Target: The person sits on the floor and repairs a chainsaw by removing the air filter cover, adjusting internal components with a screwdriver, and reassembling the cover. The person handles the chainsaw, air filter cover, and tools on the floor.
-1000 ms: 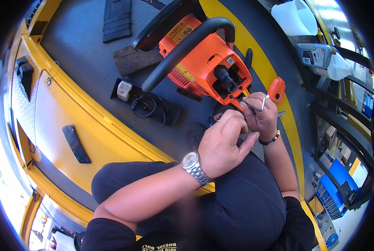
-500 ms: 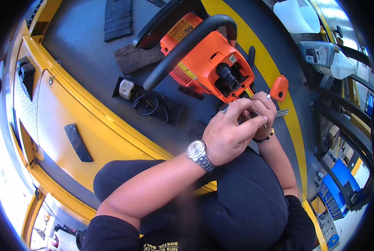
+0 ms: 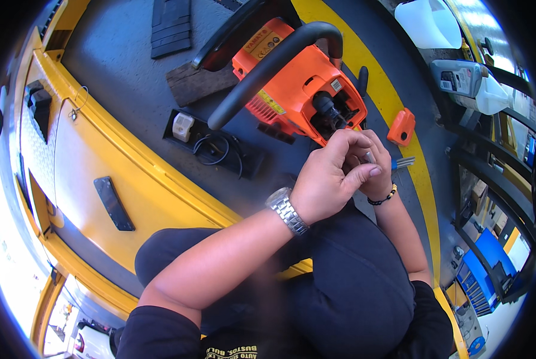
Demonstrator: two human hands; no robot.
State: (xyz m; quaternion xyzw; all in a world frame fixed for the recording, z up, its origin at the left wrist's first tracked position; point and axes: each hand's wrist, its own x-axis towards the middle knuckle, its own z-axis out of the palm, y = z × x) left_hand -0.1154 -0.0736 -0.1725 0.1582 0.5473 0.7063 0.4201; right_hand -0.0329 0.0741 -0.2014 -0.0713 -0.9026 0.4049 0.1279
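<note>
An orange chainsaw [image 3: 283, 78] with a black wraparound handle stands on the floor ahead of me. Its top compartment is uncovered, showing black engine parts [image 3: 328, 110]. Just on the near side of that opening, my left hand [image 3: 331, 173], below a silver wristwatch, pinches a small silvery metal piece [image 3: 368, 157] between thumb and fingers. My right hand [image 3: 377, 170], with a beaded bracelet, is curled against the left; what its fingers hold is mostly hidden. Right of the hands lies a small orange cover [image 3: 401, 127]. Thin metal rods with blue [image 3: 404, 161] show beside my right hand.
A black tray [image 3: 175, 143] with a white block and a coiled cable lies left of the saw. A wooden block [image 3: 196, 84] is behind it. Yellow metal framework [image 3: 142, 179] runs along the left. Plastic jugs [image 3: 456, 78] stand on a rack at right.
The left hand has turned slightly and shifted, so the small metal piece between the fingers now shows its end. Blue shows by the rods. The saw and cover appear unmoved.
</note>
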